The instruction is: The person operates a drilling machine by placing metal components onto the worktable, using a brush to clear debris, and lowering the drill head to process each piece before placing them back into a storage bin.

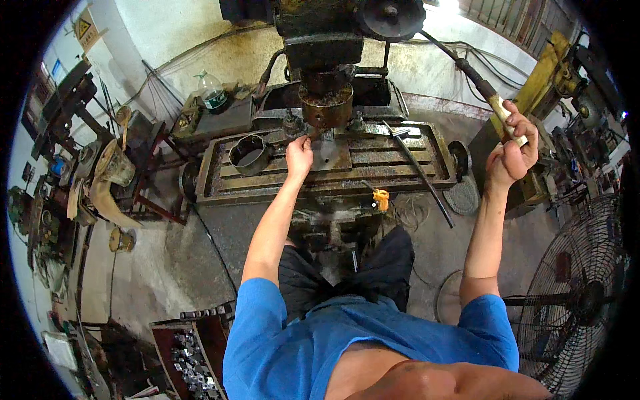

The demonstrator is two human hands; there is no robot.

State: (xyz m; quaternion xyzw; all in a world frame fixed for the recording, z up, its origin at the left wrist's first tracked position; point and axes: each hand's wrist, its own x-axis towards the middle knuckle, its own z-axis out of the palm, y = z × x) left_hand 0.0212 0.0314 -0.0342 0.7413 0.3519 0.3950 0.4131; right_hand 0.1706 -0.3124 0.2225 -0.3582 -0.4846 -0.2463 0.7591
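Observation:
My right hand (pixel 513 152) is raised at the right and wrapped round the pale grip of a long lever (pixel 500 110). The lever runs up to the dark machine head (pixel 320 50). My left hand (pixel 299 157) is at the slotted machine table (pixel 230 187), just left of the cutter area and below the round, greasy spindle (pixel 325 105). Its fingers are pinched together; anything between them is too small or hidden to make out. A dark round pot (pixel 249 155) with liquid sits left of that hand. A metal block (pixel 331 159) lies under the spindle.
A long metal bar (pixel 427 179) slants across the table's right part and past its front edge. A yellow-handled tool (pixel 381 199) is at the front edge. A large fan (pixel 587 300) stands lower right; a bin of small metal parts (pixel 190 363) lower left. A plastic bottle (pixel 213 93) stands behind.

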